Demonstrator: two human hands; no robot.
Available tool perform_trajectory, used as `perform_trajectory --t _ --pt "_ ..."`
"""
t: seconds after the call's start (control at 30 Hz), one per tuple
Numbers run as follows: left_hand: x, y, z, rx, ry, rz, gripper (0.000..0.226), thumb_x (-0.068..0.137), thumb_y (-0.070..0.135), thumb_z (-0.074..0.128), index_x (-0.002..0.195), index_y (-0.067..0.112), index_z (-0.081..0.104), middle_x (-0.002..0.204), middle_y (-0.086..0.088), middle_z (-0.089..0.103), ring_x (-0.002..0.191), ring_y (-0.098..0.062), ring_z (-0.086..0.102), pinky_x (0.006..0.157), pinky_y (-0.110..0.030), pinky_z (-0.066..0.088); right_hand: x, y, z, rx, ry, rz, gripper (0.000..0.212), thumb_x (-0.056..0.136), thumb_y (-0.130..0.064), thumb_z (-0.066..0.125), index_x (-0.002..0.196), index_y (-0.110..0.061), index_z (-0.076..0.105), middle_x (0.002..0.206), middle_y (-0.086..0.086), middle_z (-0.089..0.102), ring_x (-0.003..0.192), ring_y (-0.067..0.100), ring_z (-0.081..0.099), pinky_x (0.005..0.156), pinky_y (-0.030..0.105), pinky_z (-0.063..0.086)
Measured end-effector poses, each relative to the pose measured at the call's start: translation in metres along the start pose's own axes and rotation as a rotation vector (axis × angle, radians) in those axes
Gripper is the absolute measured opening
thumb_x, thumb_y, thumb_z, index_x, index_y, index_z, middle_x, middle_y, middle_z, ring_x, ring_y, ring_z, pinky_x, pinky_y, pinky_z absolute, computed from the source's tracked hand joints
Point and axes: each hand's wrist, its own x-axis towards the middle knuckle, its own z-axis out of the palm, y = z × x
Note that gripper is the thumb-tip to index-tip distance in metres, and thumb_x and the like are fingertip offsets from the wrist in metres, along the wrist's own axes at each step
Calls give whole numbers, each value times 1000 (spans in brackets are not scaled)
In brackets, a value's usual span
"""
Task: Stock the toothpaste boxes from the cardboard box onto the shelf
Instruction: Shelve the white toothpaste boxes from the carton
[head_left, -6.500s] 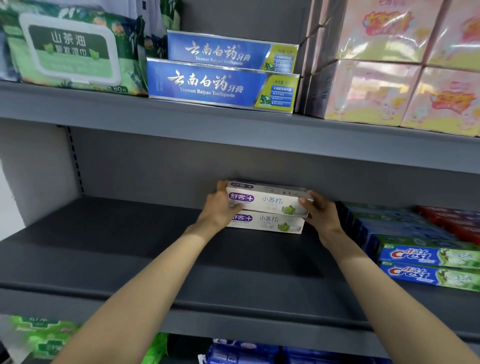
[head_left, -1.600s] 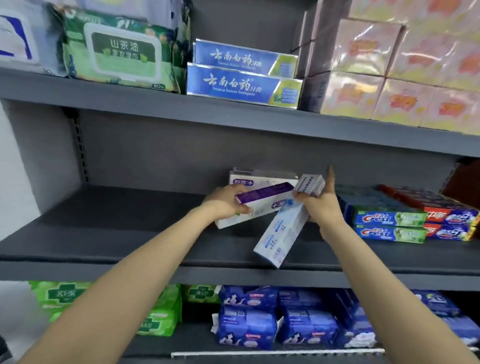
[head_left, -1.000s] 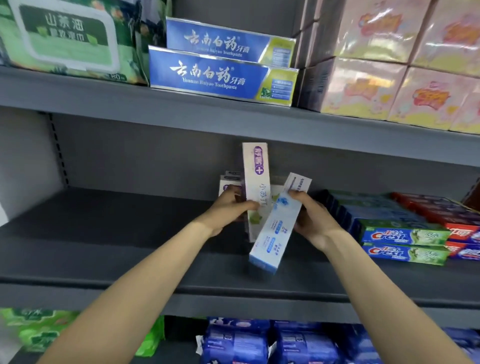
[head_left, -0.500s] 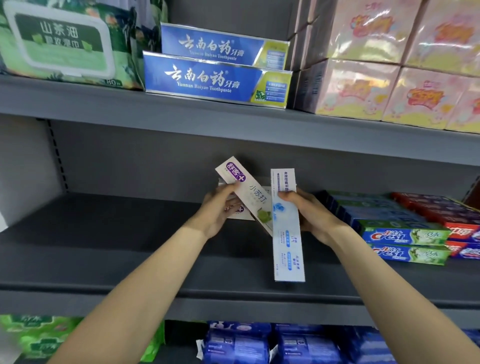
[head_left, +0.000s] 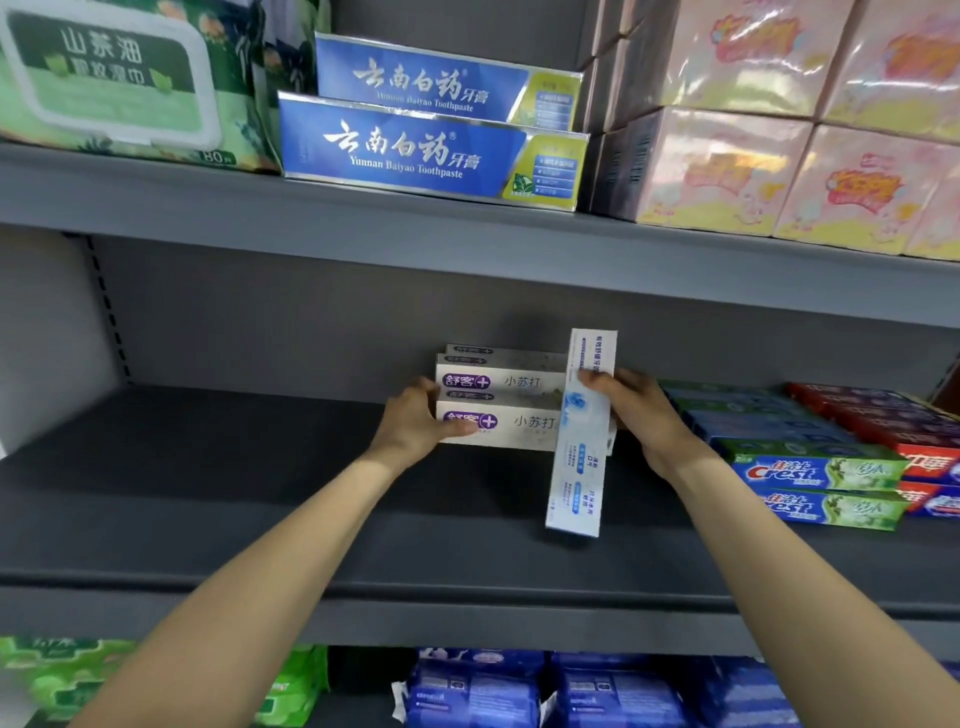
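Note:
White toothpaste boxes with purple logos (head_left: 501, 400) lie stacked at the back middle of the grey shelf (head_left: 218, 509). My left hand (head_left: 415, 423) grips the left end of the front lower white box (head_left: 511, 428), thumb across its face. My right hand (head_left: 641, 410) holds a light-blue and white toothpaste box (head_left: 582, 436) upright, just right of the stack and partly covering it. The cardboard box is out of sight.
Green and blue Crest boxes (head_left: 821, 473) and red boxes (head_left: 904, 441) fill the shelf's right side. The upper shelf carries blue Yunnan Baiyao boxes (head_left: 410, 150), a wet-wipe pack (head_left: 114, 78) and pink packs (head_left: 753, 171). Green and blue packs sit on the shelf below.
My left hand has turned the white purple-logo box from tilted to flat and set it against the front of the stack. The blue box in my right hand stays upright.

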Motion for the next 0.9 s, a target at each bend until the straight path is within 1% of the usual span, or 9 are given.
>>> perform_trajectory --t 0.1,0.23,0.37,0.43,0.5,0.6,0.7,0.8,0.9 --pt "4 -11 20 128 60 -12 61 69 31 82 115 6 51 110 -8 66 105 -23 62 89 -31 49 5 2 1 94 96 12 29 92 -25 57 118 -13 58 108 7 69 96 22 68 77 34 55" --pt "6 -12 29 516 58 -130 64 81 37 70 127 4 41 130 -14 47 123 -33 43 98 -41 39 8 -1 6 183 162 33 33 91 -23 59 122 -13 52 109 5 67 91 16 66 65 29 53" --pt "-12 14 14 280 233 308 32 91 27 58 116 6 56 120 -10 52 115 -26 49 97 -36 42 18 -8 23 150 277 90 42 87 -22 65 120 -6 44 108 9 65 85 18 66 58 31 56" --pt "-31 33 2 193 43 411 40 89 40 58 120 14 55 125 -2 50 115 -18 48 98 -35 43 24 -14 37 125 332 77 45 85 -21 66 112 -8 32 99 4 60 92 21 63 72 35 57" --pt "-45 45 -8 276 -194 358 67 77 56 65 132 26 43 133 8 42 115 -9 46 100 -33 43 25 -21 55 98 349 61 54 85 -24 66 110 -13 19 90 -3 54 97 20 56 87 33 49" --pt "-48 38 -26 390 -159 289 69 73 37 75 132 24 43 127 4 49 108 -13 53 84 -23 44 20 -27 80 153 211 81 64 84 -41 66 120 -12 22 108 2 57 104 19 56 94 36 46" --pt "-47 16 -46 49 -76 138 34 80 18 67 113 14 58 96 -1 62 86 -16 57 68 -22 39 14 -26 93 266 -23 107 50 90 -46 54 123 -10 44 110 11 64 98 23 64 89 44 53" --pt "-54 0 -60 -415 -157 -27 21 88 5 59 109 10 60 94 -6 66 78 -11 62 70 -22 47 7 -21 107 210 -202 64 34 95 -32 53 121 -11 56 105 5 69 91 19 66 76 31 55" --pt "-59 -7 -68 -532 -212 -121 19 92 9 53 109 13 61 106 -15 68 92 -23 68 81 -37 53 3 -18 129 190 -220 27 27 94 -24 55 120 -18 55 107 5 69 93 21 65 79 32 51"
